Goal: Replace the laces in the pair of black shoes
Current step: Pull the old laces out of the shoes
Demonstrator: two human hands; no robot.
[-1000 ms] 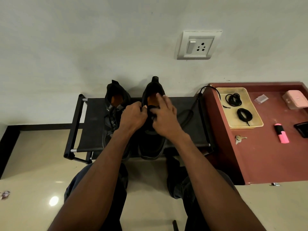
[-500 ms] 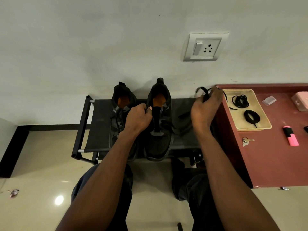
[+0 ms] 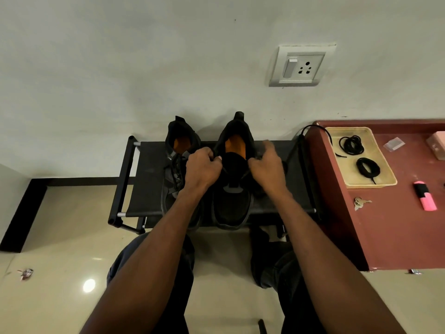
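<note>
Left hand (image 3: 203, 168) and right hand (image 3: 267, 168) each pinch lace at right shoe (image 3: 232, 184) collar. Keep ends even; tension equal before next eyelet.

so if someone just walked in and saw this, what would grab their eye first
Most likely the two hands: the left hand and the right hand both work at the collar of the right black shoe, which stands on a low black rack against the wall, with its orange insole showing. Next comes the dark red table on the right, where a cream tray holds two coiled black laces, and a pink highlighter lies near it.
</note>
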